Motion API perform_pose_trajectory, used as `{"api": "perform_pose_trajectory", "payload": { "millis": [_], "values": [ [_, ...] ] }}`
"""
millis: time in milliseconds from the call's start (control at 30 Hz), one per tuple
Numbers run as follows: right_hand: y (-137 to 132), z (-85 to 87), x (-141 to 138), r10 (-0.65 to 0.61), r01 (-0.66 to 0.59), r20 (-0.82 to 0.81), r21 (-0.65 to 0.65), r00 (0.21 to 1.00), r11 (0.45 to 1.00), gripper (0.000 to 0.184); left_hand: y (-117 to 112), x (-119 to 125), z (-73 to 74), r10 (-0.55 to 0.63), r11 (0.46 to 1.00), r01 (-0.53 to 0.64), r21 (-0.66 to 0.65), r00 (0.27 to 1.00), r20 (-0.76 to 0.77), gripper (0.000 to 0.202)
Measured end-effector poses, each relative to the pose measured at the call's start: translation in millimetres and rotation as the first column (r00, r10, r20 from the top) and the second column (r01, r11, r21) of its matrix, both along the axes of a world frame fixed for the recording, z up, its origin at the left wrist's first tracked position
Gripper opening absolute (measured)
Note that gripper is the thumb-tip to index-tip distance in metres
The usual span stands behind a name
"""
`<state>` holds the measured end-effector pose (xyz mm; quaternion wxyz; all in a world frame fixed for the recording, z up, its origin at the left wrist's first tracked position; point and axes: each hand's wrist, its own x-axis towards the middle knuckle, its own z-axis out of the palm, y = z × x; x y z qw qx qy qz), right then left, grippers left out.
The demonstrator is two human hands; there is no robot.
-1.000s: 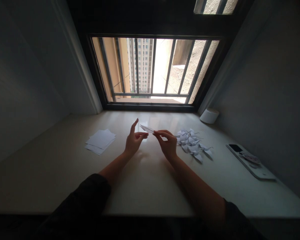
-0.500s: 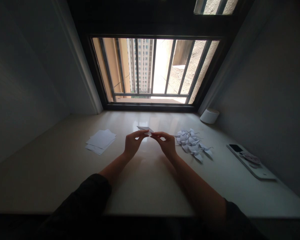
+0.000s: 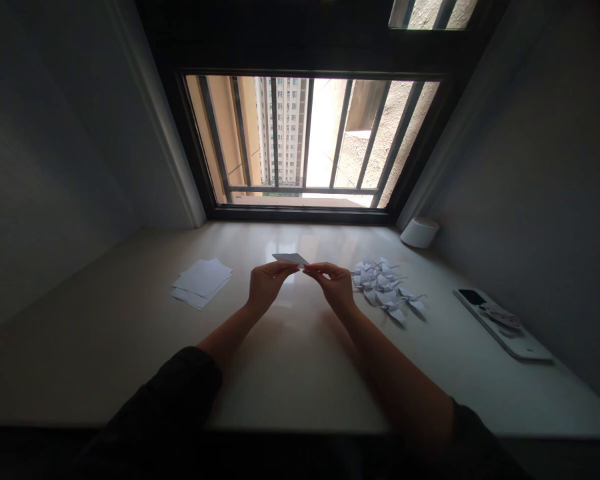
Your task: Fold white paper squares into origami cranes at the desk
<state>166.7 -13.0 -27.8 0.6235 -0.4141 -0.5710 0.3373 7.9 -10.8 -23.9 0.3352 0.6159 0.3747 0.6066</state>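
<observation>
Both left hand [image 3: 266,288] and right hand [image 3: 337,288] clamp fingers on folded white paper [image 3: 290,258] at near edge, above wide pale countertop [image 3: 290,373].

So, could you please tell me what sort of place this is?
Probably an upper-floor apartment's window nook: a barred window overlooks a tower block, with a pale, glossy ledge beneath.

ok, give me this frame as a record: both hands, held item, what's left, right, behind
left hand: pinching the folded paper at its near edge
right hand: pinching the same paper near its right end
held item: pale, pointed, raised off the white surface
left: loose stack of paper sheets
right: pile of folded paper pieces; farther right, phone
behind: barred window
</observation>
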Motion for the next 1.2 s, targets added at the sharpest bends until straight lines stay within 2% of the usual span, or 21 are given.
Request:
{"api": "perform_pose_trajectory", "payload": {
  "millis": [267, 433, 533, 733, 867, 1200],
  "values": [
    [-0.6, -4.5, -5.3, 0.069, -0.104, -0.226, -0.145, 0.972, 0.984, 0.025, 0.9, 2.0, -4.5, 0.003, 0.999, 0.0, -0.047, 0.998, 0.065, 0.021],
    [-1.3, -3.8, -5.1, 0.058, -0.092, -0.217, -0.148, 0.974, 0.985, 0.026, 3.3, 0.5, -7.8, 0.085, 0.994, -0.082, -0.069, 0.995, 0.046, 0.025],
    [-1.1, -3.4, -5.9, 0.057, -0.099, -0.246, -0.162, 0.968, 0.982, 0.026, 2.4, 0.6, -5.7, 0.088, 0.994, -0.084, -0.067, 0.995, 0.05, 0.025],
    [2.9, -7.7, -6.5, 0.034, -0.147, -0.405, -0.251, 0.914, 0.957, 0.027, -2.2, 4.8, -0.6, 0.08, 0.994, -0.073, -0.078, 0.992, 0.094, 0.024],
    [5.5, -11.7, -5.6, 0.069, -0.248, -0.499, -0.303, 0.864, 0.92, 0.026, -3.5, 5.1, 0.9, 0.079, 0.994, -0.071, -0.084, 0.993, 0.091, 0.023],
    [10.0, -13.3, -0.1, 0.118, -0.274, -0.451, -0.299, 0.885, 0.914, 0.028, -2.6, 2.3, 5.2, 0.087, 0.994, -0.084, -0.067, 0.995, 0.044, 0.021]
  ]
}}
